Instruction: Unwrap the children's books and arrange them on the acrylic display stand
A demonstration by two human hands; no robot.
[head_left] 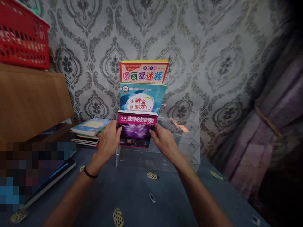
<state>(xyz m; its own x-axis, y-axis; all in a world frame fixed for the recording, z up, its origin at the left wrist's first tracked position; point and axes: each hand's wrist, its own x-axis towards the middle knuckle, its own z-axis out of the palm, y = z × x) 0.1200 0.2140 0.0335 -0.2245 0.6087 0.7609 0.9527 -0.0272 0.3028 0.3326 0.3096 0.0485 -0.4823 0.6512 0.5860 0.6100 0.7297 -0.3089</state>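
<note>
A purple and magenta book stands upright at the front of a clear tiered acrylic rack. My left hand grips its left edge, and my right hand pinches the right edge, thumbs on the cover. Behind it rises a blue-green book with a white oval on its cover. Higher at the back is a red-bordered picture book, with a yellow edge showing over its top. The lower parts of both rear books are hidden by those in front.
A stack of books lies left of the rack. Nearer me on the left is a dark book, partly blurred out. A red basket sits on a wooden cabinet. A purple curtain hangs at the right, beside the blue tablecloth.
</note>
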